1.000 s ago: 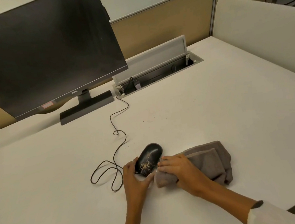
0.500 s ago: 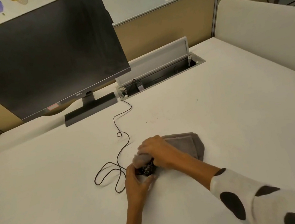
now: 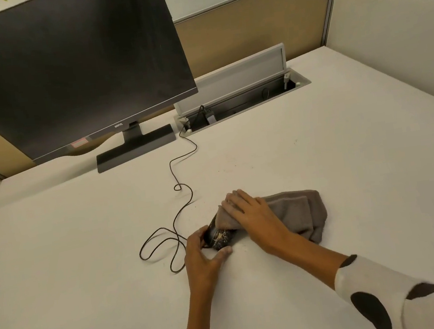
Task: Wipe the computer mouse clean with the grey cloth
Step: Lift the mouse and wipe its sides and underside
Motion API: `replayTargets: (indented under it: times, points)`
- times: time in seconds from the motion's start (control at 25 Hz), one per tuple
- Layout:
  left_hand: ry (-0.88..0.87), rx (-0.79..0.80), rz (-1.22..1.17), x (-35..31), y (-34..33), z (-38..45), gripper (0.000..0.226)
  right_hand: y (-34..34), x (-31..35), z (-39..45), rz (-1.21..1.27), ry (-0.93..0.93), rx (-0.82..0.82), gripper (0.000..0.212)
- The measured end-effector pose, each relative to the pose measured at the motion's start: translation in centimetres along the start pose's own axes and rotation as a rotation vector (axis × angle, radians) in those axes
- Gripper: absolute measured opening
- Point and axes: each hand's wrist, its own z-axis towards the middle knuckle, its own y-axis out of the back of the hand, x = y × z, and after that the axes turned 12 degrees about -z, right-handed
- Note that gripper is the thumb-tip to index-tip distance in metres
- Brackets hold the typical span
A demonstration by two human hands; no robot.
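Observation:
A black computer mouse point(image 3: 219, 239) with pale specks on its near end lies on the white desk point(image 3: 319, 157). My left hand point(image 3: 204, 257) grips its near end between thumb and fingers. The grey cloth point(image 3: 297, 213) is draped over the mouse's far half and trails to the right. My right hand point(image 3: 252, 214) lies flat on the cloth, fingers spread, pressing it down on the mouse. The far part of the mouse is hidden under the cloth.
The mouse's black cable point(image 3: 176, 196) loops left of my hands and runs back to an open cable tray point(image 3: 243, 101). A dark monitor point(image 3: 62, 71) on its stand point(image 3: 134, 149) fills the back left. Padded partitions point(image 3: 392, 41) border the desk.
My right hand moved the cloth from beside the mouse onto it, then pushed towards its far end, so that the near speckled part shows again. My left hand kept its hold.

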Motion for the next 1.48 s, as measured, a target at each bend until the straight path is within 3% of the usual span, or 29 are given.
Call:
replayTargets:
  times: [0.12,0.28,0.4,0.56,0.64,0.88,1.0,1.08,1.28,1.48]
  points:
    - [-0.016,0.007,0.021,0.0,0.0,0.1,0.062,-0.1,1.8,-2.9,-0.043,0.062,-0.078,0.072]
    - [-0.036,-0.007,0.023,-0.1,0.1,0.0,0.061,0.2,2.5,-4.8,-0.064,0.118,-0.060,0.072]
    - [-0.054,-0.010,0.017,-0.1,0.1,-0.3,0.061,0.7,1.7,-5.7,0.110,0.223,-0.002,0.067]
    - [-0.034,0.057,0.029,-0.1,0.8,-0.1,0.071,2.1,0.2,-3.8,0.300,-0.017,-0.064,0.085]
    - [-0.012,0.093,0.022,-0.1,1.1,-0.1,0.073,2.2,0.6,-2.6,0.299,-0.106,-0.085,0.076]
    - [-0.034,0.096,0.025,-0.2,1.4,-0.1,0.062,1.5,4.1,-4.0,0.186,0.080,-0.170,0.062]
    - [-0.022,0.110,0.024,0.0,1.6,-0.1,0.061,1.6,5.5,-4.9,0.250,0.151,-0.113,0.058]
    - [-0.026,0.108,0.023,0.2,1.7,0.0,0.062,1.9,4.7,-4.6,0.332,0.124,-0.083,0.057]
    - [-0.036,0.105,0.053,0.2,1.6,0.0,0.067,2.7,2.7,-2.5,0.250,-0.021,-0.151,0.055]
    - [-0.056,0.091,0.101,0.3,1.8,0.2,0.056,1.8,5.2,-2.5,0.174,0.227,-0.075,0.041]
